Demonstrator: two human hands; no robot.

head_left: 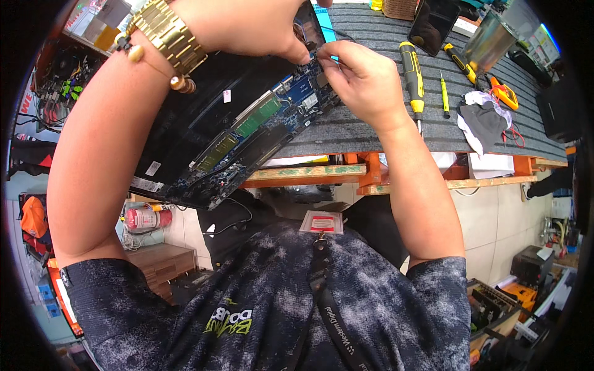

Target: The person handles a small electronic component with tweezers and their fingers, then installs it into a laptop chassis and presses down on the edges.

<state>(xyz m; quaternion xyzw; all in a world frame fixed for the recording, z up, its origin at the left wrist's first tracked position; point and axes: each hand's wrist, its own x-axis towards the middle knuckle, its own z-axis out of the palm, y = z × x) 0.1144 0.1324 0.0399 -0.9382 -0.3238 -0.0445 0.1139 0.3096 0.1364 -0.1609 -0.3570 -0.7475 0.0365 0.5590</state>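
An opened laptop point(198, 111) tilts over the bench edge, its inside facing me. Its blue circuit board point(302, 91) and green memory module point(260, 117) are exposed. My left hand point(247, 28), below a gold watch point(168, 37), reaches across the top of the laptop. Its thumb presses near the board's upper end; most of its fingers are out of sight, so its grip is partly hidden. Closed in a pinch, my right hand point(366, 80) is at the board's upper right corner. A light blue bit point(335, 59) shows at its fingertips; what they hold is unclear.
On the grey ribbed mat point(346, 127) lie a yellow-black screwdriver point(411, 77), a thin yellow-green screwdriver point(445, 96), a phone point(435, 25), a crumpled grey-white cloth point(484, 120) and an orange multimeter point(504, 93). A clear container point(492, 46) stands behind. The bench's wooden edge point(309, 174) runs below.
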